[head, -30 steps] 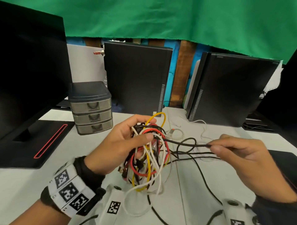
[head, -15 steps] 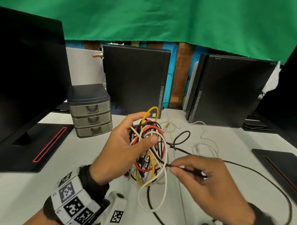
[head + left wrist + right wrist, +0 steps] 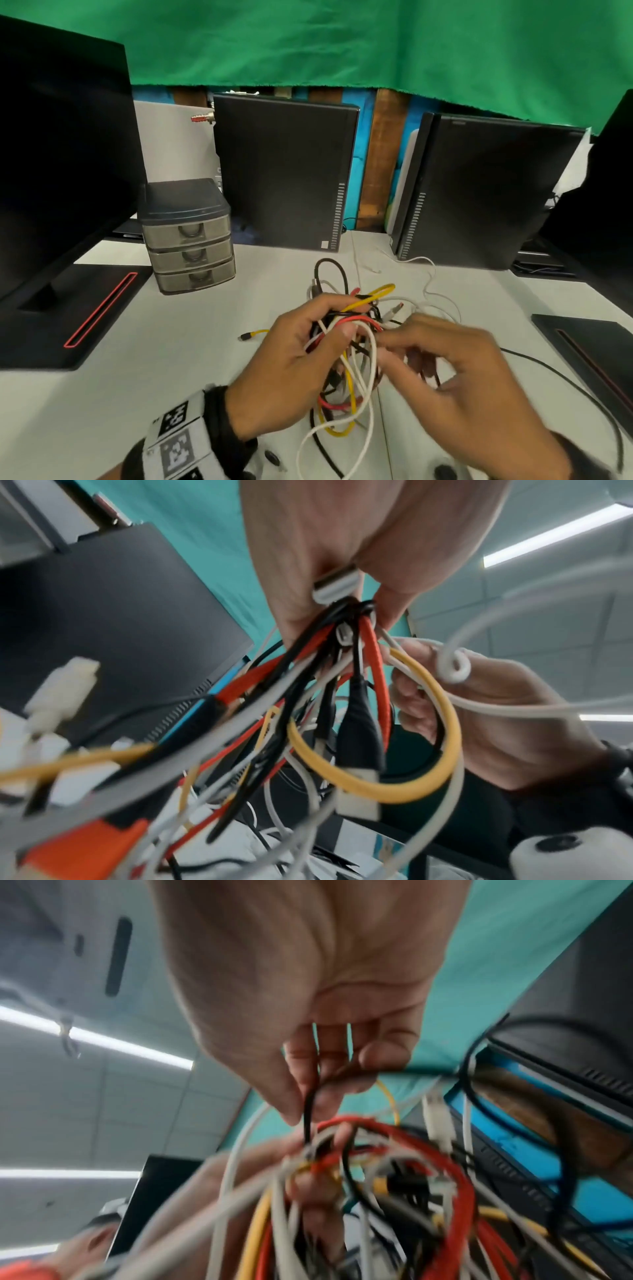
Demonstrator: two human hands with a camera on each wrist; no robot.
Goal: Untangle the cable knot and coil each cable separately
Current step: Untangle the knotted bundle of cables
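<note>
A knot of red, yellow, white and black cables [image 3: 349, 359] hangs above the white table [image 3: 178, 342]. My left hand [image 3: 308, 346] grips the top of the knot [image 3: 346, 615], thumb over the strands. My right hand [image 3: 442, 363], blurred, sits against the knot's right side. In the right wrist view its fingers [image 3: 294, 1080] pinch a thin black cable [image 3: 308, 1112] leading into the tangle. That black cable [image 3: 575, 387] trails right over the table. A yellow cable end [image 3: 255, 334] lies left of the knot, and a yellow loop [image 3: 428, 750] dangles in the left wrist view.
A small grey three-drawer box [image 3: 188, 236] stands at the back left. Two black computer towers [image 3: 284, 171] [image 3: 486, 192] stand behind, with monitor bases at the left [image 3: 78, 315] and right [image 3: 592, 346]. A loose white cable [image 3: 431, 291] lies behind the knot.
My right hand came in from the right and now sits against the knot, sliding along the black cable. The left hand and knot dropped lower and shifted right.
</note>
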